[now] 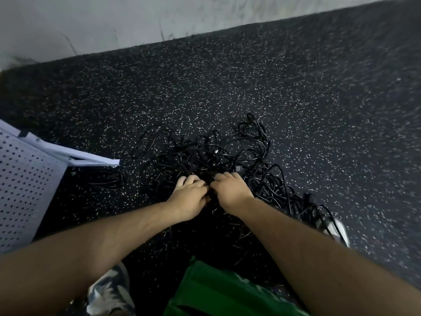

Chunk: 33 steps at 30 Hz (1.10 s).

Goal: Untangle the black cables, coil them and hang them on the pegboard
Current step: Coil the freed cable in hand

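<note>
Below the head camera, a person crouches over a loose tangle of black cables [218, 153] heaped on a dark speckled floor [227, 87], just in front of their knees. Both bare forearms reach forward and meet at the near edge of the heap. The left hand [190, 197] has its fingers curled down into the strands, and the right hand [231, 190], almost touching it, is curled the same way; each appears to grip cable, though exactly which strand each holds is lost in the dark knot between them. This looks like the untangling step, barely begun: nothing is coiled in the hands. The next move likely calls for finding one free end or plug and drawing it out slowly, so loops do not tighten. A white pegboard [25, 179] stands at the left, cut off by the frame edge, with no cables seen hanging on the part shown. A smaller dark bundle [107, 179] lies near its base, hard to make out. A pale wall [91, 19] runs along the top. A green garment [216, 293] and a patterned shoe [109, 290] fill the bottom; motion blur softens the right side.
</note>
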### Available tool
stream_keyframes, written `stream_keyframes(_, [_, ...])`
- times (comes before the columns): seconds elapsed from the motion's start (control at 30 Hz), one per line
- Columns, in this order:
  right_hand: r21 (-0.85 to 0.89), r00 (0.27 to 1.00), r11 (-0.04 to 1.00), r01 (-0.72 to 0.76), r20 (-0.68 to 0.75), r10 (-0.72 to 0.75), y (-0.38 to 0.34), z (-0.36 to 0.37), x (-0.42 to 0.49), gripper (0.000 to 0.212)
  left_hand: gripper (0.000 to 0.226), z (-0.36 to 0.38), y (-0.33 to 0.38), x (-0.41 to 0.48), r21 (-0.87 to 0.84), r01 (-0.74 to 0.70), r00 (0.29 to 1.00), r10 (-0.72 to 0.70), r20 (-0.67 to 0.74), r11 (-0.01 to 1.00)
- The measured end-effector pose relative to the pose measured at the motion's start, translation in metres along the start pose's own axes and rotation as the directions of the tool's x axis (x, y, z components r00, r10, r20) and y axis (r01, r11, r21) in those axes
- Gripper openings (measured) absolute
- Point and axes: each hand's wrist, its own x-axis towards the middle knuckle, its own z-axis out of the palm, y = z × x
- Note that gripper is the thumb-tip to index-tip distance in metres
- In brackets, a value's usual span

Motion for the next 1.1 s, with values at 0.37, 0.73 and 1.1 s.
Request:
stream_keyframes(0.37, [0.321,0.901,0.930,0.181,-0.434,-0.026,0.028,-0.196,-0.055,0.020,0.028,-0.226,0.040,-0.035,-0.466,-0.004,0.979,-0.091,-0.182,0.885])
stream_keyframes(0.73, [0.610,0.832,0.758,0.229,-0.527,0.173,0.020,-0.322,-0.183,0.025,0.026,-0.388,0.109,-0.139,-0.652,-0.261,0.633,-0.384,-0.672,0.712])
stream_keyframes(1.1, [0.693,0.920,0.664,0.280,-0.391,0.020,-0.010,-0.315,-0.173,0.033,0.020,-0.364,0.145,-0.147,-0.679,-0.421,0.663,-0.306,-0.683,0.602])
